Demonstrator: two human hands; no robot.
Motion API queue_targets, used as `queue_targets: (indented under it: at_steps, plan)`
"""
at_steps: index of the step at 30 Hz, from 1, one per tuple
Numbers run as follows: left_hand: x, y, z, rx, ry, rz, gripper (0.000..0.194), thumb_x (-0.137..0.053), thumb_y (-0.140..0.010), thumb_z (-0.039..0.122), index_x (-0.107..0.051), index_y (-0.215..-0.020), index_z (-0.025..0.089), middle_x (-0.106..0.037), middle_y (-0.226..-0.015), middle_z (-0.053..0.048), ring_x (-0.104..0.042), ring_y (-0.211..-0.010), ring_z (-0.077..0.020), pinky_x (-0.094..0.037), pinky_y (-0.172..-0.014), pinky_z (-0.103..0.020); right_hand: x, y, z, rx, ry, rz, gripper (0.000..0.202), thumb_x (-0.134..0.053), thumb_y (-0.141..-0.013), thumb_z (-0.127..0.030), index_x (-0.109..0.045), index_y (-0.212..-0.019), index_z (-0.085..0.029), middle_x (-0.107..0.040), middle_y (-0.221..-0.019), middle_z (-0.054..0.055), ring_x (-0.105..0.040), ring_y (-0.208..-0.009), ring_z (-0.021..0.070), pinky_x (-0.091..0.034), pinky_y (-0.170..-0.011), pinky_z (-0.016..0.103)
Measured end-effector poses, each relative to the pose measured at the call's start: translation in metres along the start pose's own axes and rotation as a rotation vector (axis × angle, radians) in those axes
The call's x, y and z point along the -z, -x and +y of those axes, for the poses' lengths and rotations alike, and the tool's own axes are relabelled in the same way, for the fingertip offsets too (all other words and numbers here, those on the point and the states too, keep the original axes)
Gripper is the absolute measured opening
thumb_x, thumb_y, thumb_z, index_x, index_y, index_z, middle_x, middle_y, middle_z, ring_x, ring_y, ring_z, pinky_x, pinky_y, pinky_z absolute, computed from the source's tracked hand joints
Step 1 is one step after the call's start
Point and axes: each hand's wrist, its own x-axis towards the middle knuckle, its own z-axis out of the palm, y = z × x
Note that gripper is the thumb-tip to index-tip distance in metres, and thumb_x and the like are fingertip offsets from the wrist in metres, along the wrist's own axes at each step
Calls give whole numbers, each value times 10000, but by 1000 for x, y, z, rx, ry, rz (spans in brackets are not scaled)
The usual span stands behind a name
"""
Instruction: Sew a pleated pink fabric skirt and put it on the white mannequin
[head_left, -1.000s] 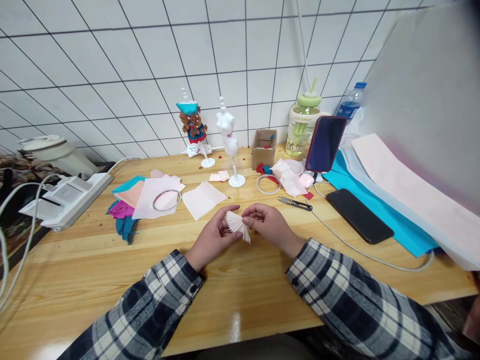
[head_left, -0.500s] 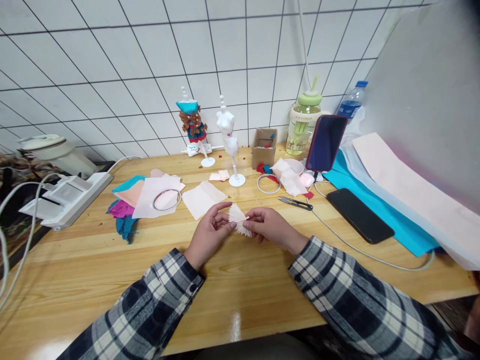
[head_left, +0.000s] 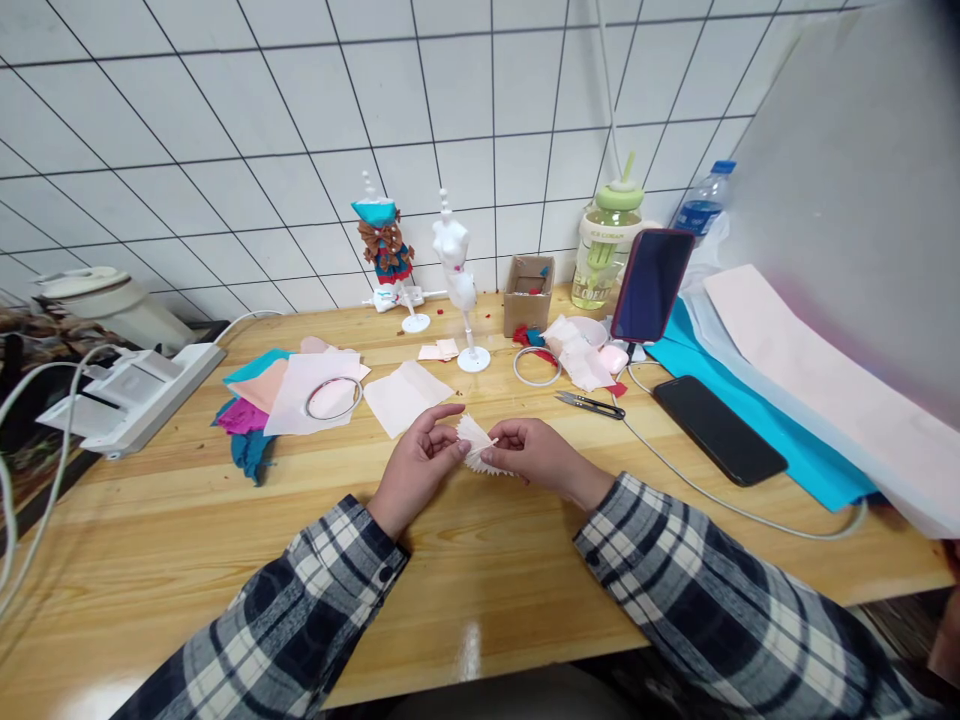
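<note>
A pale pink pleated paper fan [head_left: 475, 446] with a zigzag edge is spread between my two hands, just above the wooden table. My left hand [head_left: 421, 460] pinches its left side with thumb and fingers. At the gathered point on the right, my right hand [head_left: 541, 458] grips it, hiding part of the folds. Beyond my hands stands a bare white mini dress form [head_left: 454, 262]. A flat sheet of pale paper [head_left: 407, 397] lies past my left hand. Thread snips [head_left: 590, 404] rest past my right hand.
Left lie coloured paper scraps [head_left: 255, 390], a metal ring [head_left: 334, 398] and a power strip [head_left: 142, 400]. At the back are a dressed mini form [head_left: 382, 245], a small cardboard box [head_left: 529, 295] and a drink cup [head_left: 607, 245]. Right are a propped phone [head_left: 651, 285] and a flat phone [head_left: 720, 430].
The paper fan has turned slightly, its lower pleats now spreading further right beneath my right hand. Both hands stay almost in the same place, still holding it.
</note>
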Motion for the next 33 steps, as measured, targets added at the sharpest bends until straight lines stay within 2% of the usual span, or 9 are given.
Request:
queue_targets:
  at_steps: [3, 7, 12, 16, 20, 24, 29, 33]
  plan:
    - [0, 1, 0, -10, -22, 15, 553, -740, -746, 319, -525, -1238, 185, -624, -762, 21, -584, -686, -120, -439, -673, -244, 0, 0, 0, -3, 27, -40, 218, -704, -719, -360, -629, -773, -163, -511, -602, -50, -423, -522, 75, -318, -457, 190]
    - [1, 1, 0, 0, 20, -30, 582, -738, -749, 330, -504, -1261, 182, -622, -815, 0, -604, -738, -139, -457, -693, -259, 1, -1, 3, 35, 83, -77, 237, -700, -725, -374, -655, -796, -153, -564, -634, -31, -478, -569, 93, -360, -527, 213]
    - [0, 1, 0, -16, -57, 8, 544, -729, -750, 314, -520, -1234, 178, -589, -758, 26, -557, -685, -114, -421, -659, -231, -3, 1, 2, 115, 142, 72, 431, -740, -707, -435, -636, -1027, -165, -654, -883, 26, -562, -648, 111, -447, -585, 237]
    - [-1, 3, 0, -54, -153, -4, 531, -717, -746, 301, -531, -1230, 186, -588, -766, 21, -552, -688, -121, -423, -664, -244, -6, 3, -1, 211, 228, 151, 210, -698, -759, -342, -661, -881, -175, -687, -835, 28, -620, -733, 139, -488, -688, 263]
    - [-1, 4, -2, -88, -216, -18, 532, -711, -748, 293, -534, -1240, 191, -585, -766, 17, -558, -695, -129, -432, -676, -257, -5, 2, -1, 197, 251, 179, 93, -658, -773, -279, -665, -791, -188, -688, -746, 7, -615, -661, 132, -474, -632, 253]
    - [-1, 3, -3, -92, -218, -13, 528, -701, -763, 307, -525, -1248, 193, -591, -778, 14, -574, -707, -134, -444, -691, -264, -4, 2, 1, 122, 124, 151, 138, -656, -772, -322, -640, -785, -185, -651, -678, 1, -597, -589, 129, -473, -553, 245]
    - [-1, 2, -3, -94, -200, -16, 535, -692, -777, 319, -508, -1263, 193, -605, -800, 8, -590, -728, -141, -456, -707, -269, -4, 2, 0, 52, -65, 34, 280, -703, -739, -360, -611, -925, -172, -654, -789, 20, -579, -578, 110, -477, -477, 218]
    - [0, 2, -4, -89, -201, -37, 550, -698, -777, 316, -497, -1272, 185, -614, -802, 1, -594, -730, -141, -465, -719, -273, -3, 2, -2, 28, -98, 45, 265, -697, -742, -392, -592, -822, -162, -605, -674, -9, -552, -507, 92, -472, -454, 209]
